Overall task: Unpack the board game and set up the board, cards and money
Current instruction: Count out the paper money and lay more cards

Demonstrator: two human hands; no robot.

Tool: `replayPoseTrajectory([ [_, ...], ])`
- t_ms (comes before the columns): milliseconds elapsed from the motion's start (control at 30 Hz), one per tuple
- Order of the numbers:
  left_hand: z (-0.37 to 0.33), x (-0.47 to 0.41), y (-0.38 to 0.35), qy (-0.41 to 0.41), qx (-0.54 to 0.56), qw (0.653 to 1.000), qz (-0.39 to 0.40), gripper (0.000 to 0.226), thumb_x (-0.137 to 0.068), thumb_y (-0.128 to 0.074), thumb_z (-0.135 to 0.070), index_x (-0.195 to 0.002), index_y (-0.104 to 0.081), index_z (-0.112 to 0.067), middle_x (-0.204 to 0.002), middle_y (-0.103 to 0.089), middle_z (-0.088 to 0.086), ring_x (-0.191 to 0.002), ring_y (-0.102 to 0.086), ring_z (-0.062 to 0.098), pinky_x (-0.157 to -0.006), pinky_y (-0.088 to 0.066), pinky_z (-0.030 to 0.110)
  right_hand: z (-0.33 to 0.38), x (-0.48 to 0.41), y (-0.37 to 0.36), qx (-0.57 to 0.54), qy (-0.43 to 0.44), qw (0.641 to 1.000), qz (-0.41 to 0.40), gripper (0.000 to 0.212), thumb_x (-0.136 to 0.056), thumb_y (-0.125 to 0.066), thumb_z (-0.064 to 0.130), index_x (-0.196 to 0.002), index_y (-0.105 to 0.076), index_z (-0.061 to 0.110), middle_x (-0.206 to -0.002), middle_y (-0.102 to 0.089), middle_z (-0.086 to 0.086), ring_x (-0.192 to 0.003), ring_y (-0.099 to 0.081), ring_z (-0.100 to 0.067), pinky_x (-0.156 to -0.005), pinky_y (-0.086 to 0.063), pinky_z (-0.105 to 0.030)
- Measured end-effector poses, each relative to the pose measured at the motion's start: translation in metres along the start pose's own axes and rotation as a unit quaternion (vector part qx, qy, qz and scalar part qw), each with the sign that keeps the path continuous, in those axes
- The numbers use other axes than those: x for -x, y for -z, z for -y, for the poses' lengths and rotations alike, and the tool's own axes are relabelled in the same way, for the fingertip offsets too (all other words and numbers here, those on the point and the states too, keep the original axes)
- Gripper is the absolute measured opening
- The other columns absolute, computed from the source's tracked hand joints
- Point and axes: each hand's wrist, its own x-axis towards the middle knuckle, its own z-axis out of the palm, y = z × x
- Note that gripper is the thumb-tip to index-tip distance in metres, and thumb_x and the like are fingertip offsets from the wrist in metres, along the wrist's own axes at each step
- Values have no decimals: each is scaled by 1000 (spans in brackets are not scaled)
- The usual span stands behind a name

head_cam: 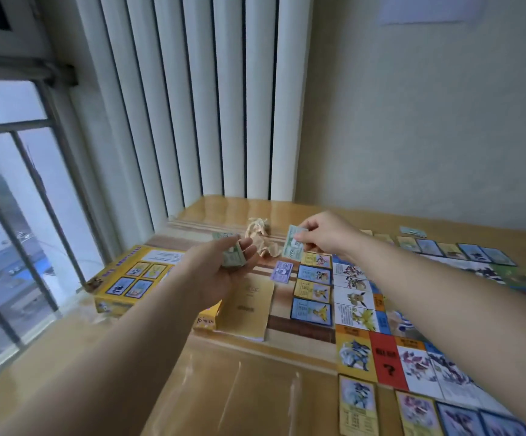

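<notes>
The bundle of play money (233, 258) sits in the left hand (217, 275), held palm-up above the table (255, 388) with the fingers curled round its edges. I'd guess that keeps the top note free to be peeled away. The right hand (321, 237) pinches a single green note (293, 245) between thumb and fingertips, lifted clear of the bundle and tilted, just above the far left corner of the board (356, 298). A purple note (283, 272) already lies flat on the wood just beside that corner, so the money looks to be going out by colour into separate piles, and the green one probably belongs next to it. The board is spread open on the right, with cards (313, 289) laid face up in a neat column touching its left edge, and more along the far and near sides, seemingly matched to their squares. Further out, a booklet (247, 306) lies closed near the column. The yellow box (132, 278) is pushed toward the window (10, 215), and a crumpled wrapper (261, 236) sits at the back, both likely put aside to keep the sorting space free.
</notes>
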Motion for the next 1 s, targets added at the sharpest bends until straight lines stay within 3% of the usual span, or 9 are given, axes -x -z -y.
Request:
replayPoseTrajectory([
  [200, -4, 2, 22, 10, 15, 1000, -11, 16, -99, -43, -10, -102, -54, 2, -95, -62, 15, -86, -64, 24, -90, -51, 44, -20, -30, -47, 48, -34, 998, -22, 22, -89, -63, 9, -111, -61, 7, -98, -65, -6, -61, -59, -7, -49, -45, -14],
  [300, -5, 3, 26, 18, 24, 1000, -10, 21, -100, -38, -7, -95, -54, 5, -94, -64, 18, -89, -64, 24, -97, -48, 43, -26, -38, -62, 107, -20, 993, -38, 22, -85, -68, 12, -106, -61, 11, -97, -59, -3, -77, -57, -15, -55, -42, -20],
  [467, -2, 6, 24, 31, 29, 999, 30, 26, -98, -32, -1, -113, -53, -2, -100, -64, 14, -86, -64, 22, -72, -57, 35, -29, -28, -62, 239, 52, 965, -93, 32, -82, -71, 28, -109, -54, 21, -106, -49, 4, -89, -51, -15, -73, -46, -31],
  [567, 4, 20, 10, 29, -23, 998, 56, 27, -96, -33, 1, -110, -55, -4, -87, -62, 12, -70, -57, 18, -54, -55, 27, -8, 0, -40, 129, 124, 978, -106, 22, -86, -65, 28, -107, -60, 20, -98, -55, 9, -90, -53, -9, -71, -42, -18],
  [667, 14, 42, -7, 5, -126, 990, 65, 26, -95, -34, 3, -100, -57, -10, -71, -67, 4, -58, -56, 14, -50, -48, 25, 16, 54, -13, 9, 172, 984, -49, 18, -94, -55, 24, -106, -67, 17, -87, -63, 14, -69, -53, 8, -61, -38, -4],
  [733, 24, 58, -18, -12, -198, 976, 94, 31, -96, -35, 3, -98, -58, -17, -68, -68, -1, -56, -56, 11, -50, -46, 23, 22, 94, 1, 7, 194, 981, -10, 25, -97, -50, 23, -112, -69, 17, -92, -71, 3, -64, -53, 4, -60, -41, -5],
  [800, 35, 77, -28, -24, -247, 960, 132, 33, -96, -34, 3, -99, -58, -21, -74, -66, -1, -56, -55, 10, -53, -45, 24, 21, 129, 9, 42, 200, 979, 16, 25, -97, -50, 23, -114, -68, 22, -94, -72, -8, -77, -62, -8, -66, -46, -10],
  [900, 54, 107, -43, -37, -264, 948, 175, 30, -95, -37, 4, -96, -59, -18, -76, -64, 0, -57, -54, 12, -51, -46, 24, 10, 170, 18, 63, 192, 979, 7, 25, -94, -57, 18, -114, -69, 25, -99, -72, 7, -95, -65, -9, -91, -49, -26],
  [1000, 72, 134, -50, -53, -278, 937, 205, 33, -95, -39, 2, -96, -60, -23, -73, -65, -2, -59, -55, 12, -51, -39, 24, 1, 205, 26, -1, 194, 981, 2, 23, -90, -62, 10, -99, -71, 29, -92, -74, -1, -83, -67, -7, -84, -52, -25],
])
